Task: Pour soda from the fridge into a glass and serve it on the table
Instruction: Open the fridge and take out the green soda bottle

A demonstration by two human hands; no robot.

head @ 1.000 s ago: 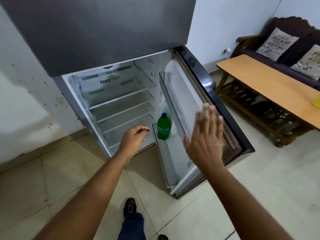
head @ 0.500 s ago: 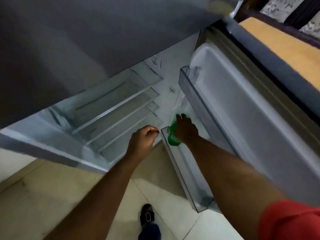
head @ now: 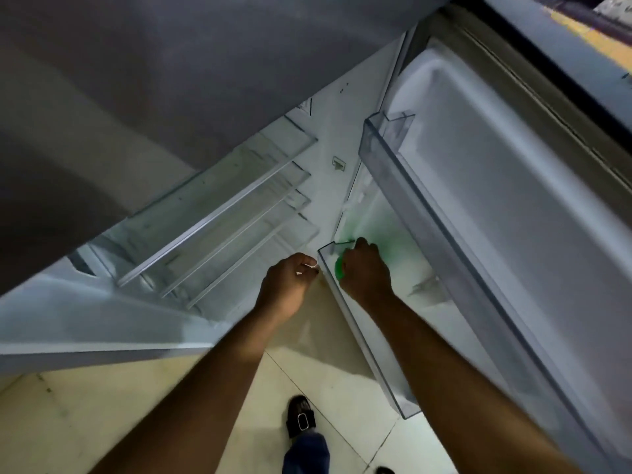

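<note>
The green soda bottle (head: 339, 270) stands in the lower door bin (head: 371, 357) of the open fridge. Only a sliver of green shows beside my fingers, with a green glow on the door liner behind. My right hand (head: 366, 272) is closed around the bottle's top from above. My left hand (head: 286, 283) hovers in a loose fist just left of the bin's corner, in front of the glass shelves (head: 219, 213), holding nothing. The glass is out of sight.
The fridge's open lower door (head: 513, 234) fills the right side, with an upper door bin (head: 386, 138). The closed grey freezer door (head: 171, 80) hangs overhead. A strip of the wooden table (head: 595, 39) shows top right. My sandalled foot (head: 301, 417) stands on the tiled floor.
I have leaned in closer over the fridge. My right hand went from raised and open near the door to gripping the bottle in the bin. The left hand stayed fisted nearby.
</note>
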